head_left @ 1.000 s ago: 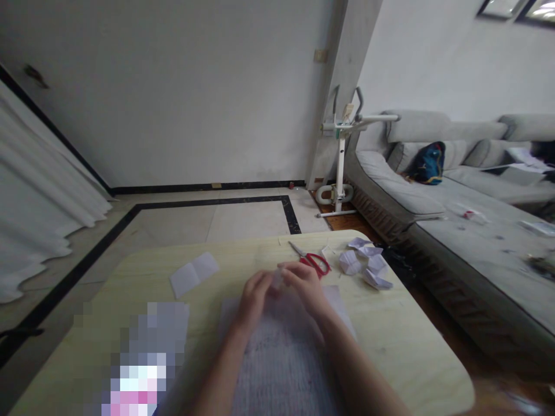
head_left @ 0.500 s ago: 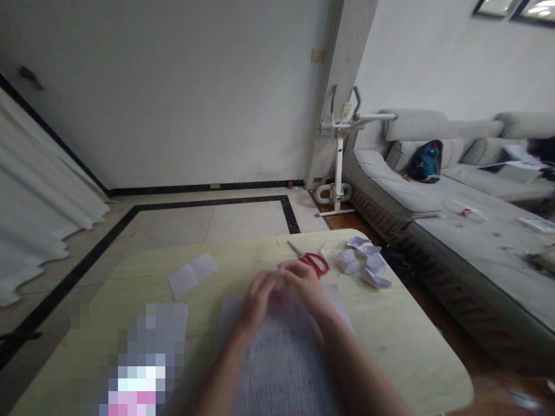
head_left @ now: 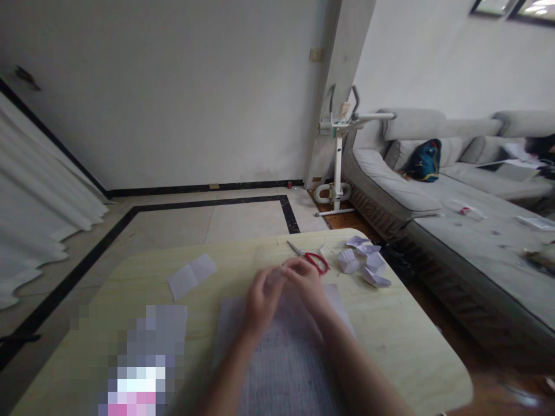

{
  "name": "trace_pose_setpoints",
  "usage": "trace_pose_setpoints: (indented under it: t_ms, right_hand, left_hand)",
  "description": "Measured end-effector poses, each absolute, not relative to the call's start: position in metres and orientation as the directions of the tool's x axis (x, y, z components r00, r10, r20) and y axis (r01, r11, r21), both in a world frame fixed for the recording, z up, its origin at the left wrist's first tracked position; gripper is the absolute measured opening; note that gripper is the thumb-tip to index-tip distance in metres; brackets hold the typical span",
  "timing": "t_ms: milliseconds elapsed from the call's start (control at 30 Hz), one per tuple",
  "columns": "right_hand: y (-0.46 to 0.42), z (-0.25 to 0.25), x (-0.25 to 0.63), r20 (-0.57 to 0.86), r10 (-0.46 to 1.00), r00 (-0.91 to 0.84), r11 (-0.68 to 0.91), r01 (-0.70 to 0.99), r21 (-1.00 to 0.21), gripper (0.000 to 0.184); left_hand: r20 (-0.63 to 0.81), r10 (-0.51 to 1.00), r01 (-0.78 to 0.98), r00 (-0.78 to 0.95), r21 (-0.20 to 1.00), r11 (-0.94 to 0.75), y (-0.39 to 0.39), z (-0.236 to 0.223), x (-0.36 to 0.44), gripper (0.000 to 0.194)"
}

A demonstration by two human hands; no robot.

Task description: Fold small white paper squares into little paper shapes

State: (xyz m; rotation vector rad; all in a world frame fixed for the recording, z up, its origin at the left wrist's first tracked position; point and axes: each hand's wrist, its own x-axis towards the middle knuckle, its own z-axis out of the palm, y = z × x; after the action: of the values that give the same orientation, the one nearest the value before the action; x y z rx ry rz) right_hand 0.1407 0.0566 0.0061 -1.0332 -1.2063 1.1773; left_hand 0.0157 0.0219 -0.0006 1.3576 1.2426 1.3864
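Observation:
My left hand (head_left: pixel 263 294) and my right hand (head_left: pixel 303 280) meet over the top of a large printed sheet of paper (head_left: pixel 281 358). Between their closed fingers sits a small whitish piece of paper (head_left: pixel 274 276), mostly hidden and blurred. Just beyond my right hand lies a pair of scissors (head_left: pixel 315 263) with red handles, blades pointing away to the left. Several folded white paper pieces (head_left: pixel 367 263) are grouped at the table's far right. A creased paper rectangle (head_left: pixel 192 276) rests flat to the left of my hands.
The light wooden table (head_left: pixel 403 346) has rounded corners. A pixelated object (head_left: pixel 147 352) lies at its left front. Beyond stand a white exercise machine (head_left: pixel 339 156) and, on the right, a grey sofa (head_left: pixel 459 242) with a blue bag (head_left: pixel 427 160). A white curtain (head_left: pixel 39 202) hangs left.
My left hand has turned slightly and its fingers have shifted, so more of the small paper shows. My right hand has moved only a little. The things on the table stay put.

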Motion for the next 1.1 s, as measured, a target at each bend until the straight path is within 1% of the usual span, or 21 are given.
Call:
trace_pose_setpoints:
  t_ms: [100, 200, 300, 433, 533, 600, 700, 800, 933, 1100]
  right_hand:
    - [0.058, 0.002, 0.14, 0.119, 0.992, -0.029, 0.116, -0.095, -0.989, 0.021]
    - [0.059, -0.003, 0.14, 0.1, 0.995, -0.021, 0.098, -0.081, -0.992, 0.023]
    - [0.058, -0.003, 0.14, 0.123, 0.992, -0.034, 0.121, -0.054, -0.991, 0.022]
    - [0.056, -0.001, 0.139, 0.139, 0.985, -0.1, 0.145, 0.047, -0.988, 0.017]
    - [0.055, 0.0, 0.138, 0.135, 0.988, -0.081, 0.145, 0.135, -0.98, 0.015]
    - [0.054, 0.001, 0.138, 0.142, 0.986, -0.086, 0.153, 0.138, -0.978, 0.017]
    - [0.053, 0.005, 0.14, 0.166, 0.979, -0.12, 0.179, 0.102, -0.979, 0.02]
    - [0.052, 0.008, 0.141, 0.153, 0.98, -0.124, 0.163, 0.069, -0.984, 0.023]
    - [0.052, 0.007, 0.14, 0.124, 0.987, -0.101, 0.131, 0.061, -0.99, 0.027]
    - [0.051, 0.008, 0.139, 0.069, 0.982, -0.178, 0.092, 0.124, -0.988, 0.025]
  left_hand:
    - [0.21, 0.97, 0.106, -0.124, 0.974, -0.198, 0.025, -0.002, 0.012, 0.025]
    - [0.144, 0.984, 0.12, -0.106, 0.984, -0.131, 0.026, -0.001, 0.01, 0.022]
    - [0.113, 0.989, 0.104, -0.098, 0.989, -0.103, 0.025, 0.001, 0.009, 0.021]
    - [0.109, 0.979, 0.129, -0.173, 0.988, -0.087, 0.026, 0.002, 0.007, 0.019]
    - [0.108, 0.973, 0.161, -0.206, 0.984, -0.075, 0.028, 0.002, 0.005, 0.02]
    - [0.072, 0.98, 0.121, -0.187, 0.991, -0.05, 0.029, 0.003, 0.003, 0.023]
    - [-0.05, 0.992, 0.002, -0.112, 0.999, 0.05, 0.03, 0.004, 0.002, 0.027]
    - [-0.11, 0.992, -0.041, -0.06, 0.993, 0.108, 0.031, 0.005, 0.0, 0.028]
    - [-0.096, 0.994, 0.016, -0.051, 0.995, 0.097, 0.03, 0.005, -0.003, 0.03]
    - [-0.038, 0.99, 0.084, -0.135, 0.995, 0.05, 0.029, 0.002, -0.004, 0.033]
